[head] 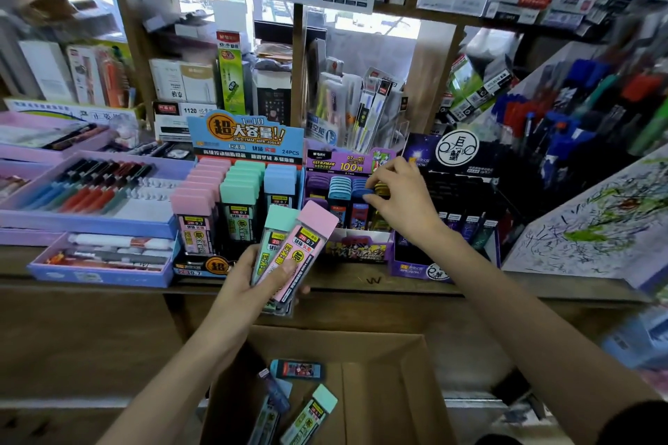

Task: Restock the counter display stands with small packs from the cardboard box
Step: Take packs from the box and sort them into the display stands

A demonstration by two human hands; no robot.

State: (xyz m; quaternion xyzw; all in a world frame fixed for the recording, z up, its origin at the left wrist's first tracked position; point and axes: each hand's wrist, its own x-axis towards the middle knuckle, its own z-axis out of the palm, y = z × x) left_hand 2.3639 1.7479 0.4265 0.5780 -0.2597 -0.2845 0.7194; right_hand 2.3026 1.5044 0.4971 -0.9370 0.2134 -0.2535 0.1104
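Several small packs, one pink-capped and one mint-capped on top, are sitting clamped in the left hand just above the counter's front edge. The right hand is reaching into the purple display stand, fingertips pinching a blue pack. More packs are lying in the cardboard box below.

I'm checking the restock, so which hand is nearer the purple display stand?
Right. The right hand is reaching into the purple display stand among its small packs; the left hand is below and left of it, holding pink and green packs.
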